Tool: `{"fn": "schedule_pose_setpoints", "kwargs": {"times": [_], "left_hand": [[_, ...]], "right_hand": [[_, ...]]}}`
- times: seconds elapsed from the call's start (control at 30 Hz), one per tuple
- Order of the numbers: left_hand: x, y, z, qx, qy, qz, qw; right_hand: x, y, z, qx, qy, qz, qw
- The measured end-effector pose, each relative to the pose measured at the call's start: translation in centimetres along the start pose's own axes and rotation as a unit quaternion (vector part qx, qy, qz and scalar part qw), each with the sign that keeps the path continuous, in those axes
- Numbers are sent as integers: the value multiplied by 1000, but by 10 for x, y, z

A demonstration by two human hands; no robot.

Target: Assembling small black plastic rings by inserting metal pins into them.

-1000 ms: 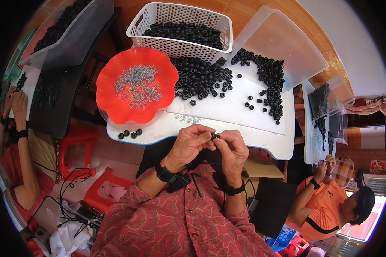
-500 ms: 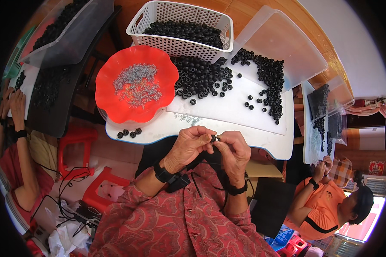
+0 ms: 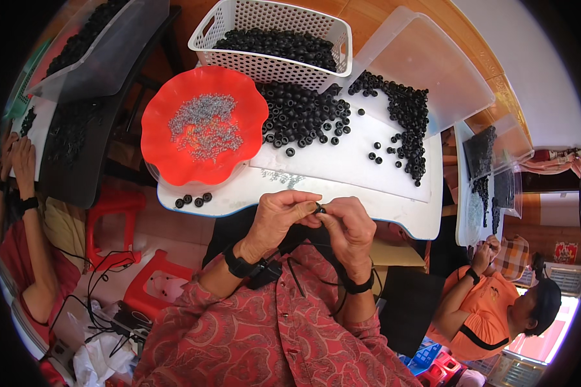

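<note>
Almost nothing has moved since the earlier frames: both hands stay together at the near edge of the white table [image 3: 394, 213], only a little lower in the picture, and the person at 9 o'clock has shifted the raised hands slightly.

The left hand [image 3: 279, 216] and the right hand [image 3: 345, 226] meet at their fingertips and pinch between them a small black ring [image 3: 319, 208]. Fingers cover most of this ring, so I cannot tell if a second piece is fitted into it. Both hands are closed on it, not spread apart.

At 12 o'clock from the hands lies a heap of black rings [image 3: 306, 116] on the table, and beyond it a white basket [image 3: 274, 39] with more of them. At 11 o'clock stands a red wavy bowl [image 3: 203, 126] with small silver parts [image 3: 203, 126]; they are too small to make out their shape. A few loose rings [image 3: 193, 200] lie at 9 o'clock, near the table edge.

A clear lid [image 3: 419, 64] leans at 1 o'clock. Another person in an orange shirt [image 3: 481, 316] sits at 4 o'clock, partly cut by the dark rim.
</note>
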State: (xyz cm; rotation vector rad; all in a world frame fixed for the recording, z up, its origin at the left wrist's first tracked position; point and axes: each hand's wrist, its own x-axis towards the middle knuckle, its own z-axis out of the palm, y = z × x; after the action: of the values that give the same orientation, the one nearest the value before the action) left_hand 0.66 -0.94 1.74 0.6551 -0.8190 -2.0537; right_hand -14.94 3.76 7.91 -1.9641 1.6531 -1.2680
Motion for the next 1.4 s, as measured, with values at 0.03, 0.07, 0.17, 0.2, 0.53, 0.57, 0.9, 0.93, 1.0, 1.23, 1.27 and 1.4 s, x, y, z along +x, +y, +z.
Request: {"fn": "schedule_pose_setpoints", "kwargs": {"times": [0.03,0.07,0.17,0.2,0.53,0.57,0.9,0.93,1.0,1.23,1.27,1.4], "left_hand": [[-1,1,1,4,4,2,1000],[-2,2,1,4,4,2,1000],[-5,5,3,15,21,1,1000],[-6,8,5,22,26,-7,999],[-8,7,10,73,12,-25,997],[-8,6,10,75,10,-26,997],[-5,-5,3,43,-15,-41,998],[-5,-6,3,40,-18,-38,998],[-5,-6,4,38,-18,-39,998],[-4,-3,3,-66,-47,-31,996],[-3,-3,2,-65,-46,-32,996],[-1,-2,0,-197,-68,-30,978]], "right_hand": [[0,-1,0,-10,-8,6,1000],[1,-2,0,-20,-16,12,1000],[2,-3,0,-35,-31,2,999],[2,-3,0,-36,-30,3,999],[-6,-2,2,-62,-42,-13,997],[-7,-1,1,-64,-40,-8,997],[-14,-1,3,-76,-56,22,995],[-14,-1,2,-76,-55,22,995],[-14,-2,2,-60,-51,37,996],[-12,-10,-4,19,-13,98,995],[-13,-10,-4,48,10,107,993],[-17,-9,1,113,58,137,982]]}}
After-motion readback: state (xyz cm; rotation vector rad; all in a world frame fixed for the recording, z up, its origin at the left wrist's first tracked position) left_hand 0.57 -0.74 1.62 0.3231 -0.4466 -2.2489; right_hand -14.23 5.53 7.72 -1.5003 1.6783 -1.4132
